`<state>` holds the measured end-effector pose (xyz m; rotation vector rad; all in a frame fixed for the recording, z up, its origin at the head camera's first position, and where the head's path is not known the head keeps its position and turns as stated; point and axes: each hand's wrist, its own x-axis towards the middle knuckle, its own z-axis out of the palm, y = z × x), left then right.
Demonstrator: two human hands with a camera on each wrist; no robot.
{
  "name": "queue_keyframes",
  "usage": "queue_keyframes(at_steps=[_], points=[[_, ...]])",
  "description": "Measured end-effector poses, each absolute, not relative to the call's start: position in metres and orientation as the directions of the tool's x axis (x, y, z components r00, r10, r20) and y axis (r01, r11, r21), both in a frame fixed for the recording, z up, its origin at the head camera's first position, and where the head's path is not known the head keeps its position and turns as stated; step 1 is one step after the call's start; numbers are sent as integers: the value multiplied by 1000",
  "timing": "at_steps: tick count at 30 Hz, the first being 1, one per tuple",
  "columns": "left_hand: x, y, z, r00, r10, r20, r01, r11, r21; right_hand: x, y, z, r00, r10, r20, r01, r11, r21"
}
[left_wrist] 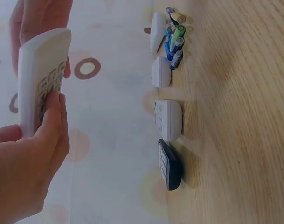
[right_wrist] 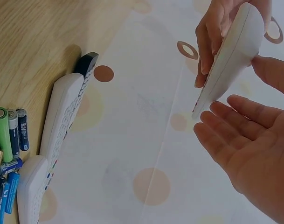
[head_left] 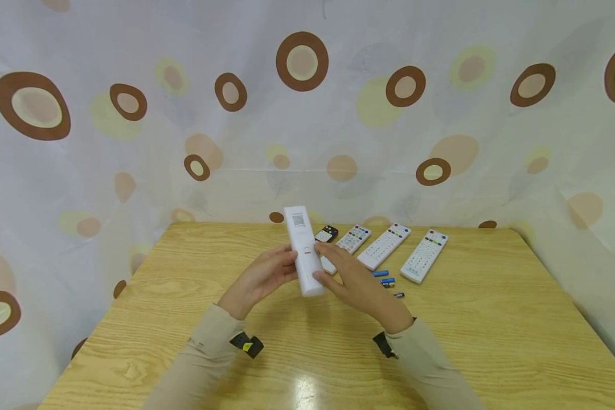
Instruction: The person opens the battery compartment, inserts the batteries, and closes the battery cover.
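A white remote control (head_left: 304, 256) is held up above the table, its back with a printed code label turned to the head camera. My left hand (head_left: 263, 279) grips it by the edges, thumb on one side and fingers over the button face, as the left wrist view shows. At the remote's other side is my right hand (head_left: 361, 285). In the right wrist view that hand (right_wrist: 249, 144) has its fingers extended, and the thumb touches the back of the remote (right_wrist: 232, 60). The battery cover appears to be on the remote.
On the wooden table (head_left: 492, 319) lie a black remote (head_left: 327, 233) and white remotes (head_left: 384, 246), buttons up, in a slanted row. Several loose batteries (left_wrist: 176, 42) of different colours lie near them. A patterned cloth (head_left: 307, 131) hangs behind the table.
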<state>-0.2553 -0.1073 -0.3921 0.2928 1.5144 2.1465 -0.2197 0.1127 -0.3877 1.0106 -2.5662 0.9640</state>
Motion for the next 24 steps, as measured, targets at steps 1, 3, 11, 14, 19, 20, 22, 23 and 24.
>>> queue_keyframes(at_steps=[1,3,11,14,19,20,22,23,24], points=[[-256,-107,-392,-858,501,-112,-266,-249,931,-220,113,-388,-734,-532,422,-678,552,-484],[-257,-107,-392,-864,485,-133,-272,-229,935,-220,113,-389,-724,-538,433,-690,559,-460],[-261,-107,-393,-867,471,-167,-271,-164,948,-221,110,-390,-712,-552,435,-702,588,-403],[-262,-106,-395,-872,454,-182,-276,-150,949,-221,110,-390,-716,-562,413,-697,607,-382],[-263,-104,-397,-886,412,-212,-283,-117,952,-219,110,-388,-713,-590,378,-701,611,-368],[-264,-104,-397,-888,406,-217,-284,-111,953,-219,110,-387,-710,-597,374,-704,609,-365],[-264,-103,-398,-889,399,-224,-284,-97,954,-218,110,-385,-701,-610,370,-713,600,-363],[-264,-103,-398,-889,396,-228,-284,-89,955,-219,110,-384,-696,-617,367,-718,595,-362],[-264,-103,-398,-889,395,-232,-285,-82,955,-219,110,-383,-693,-622,364,-721,592,-361]])
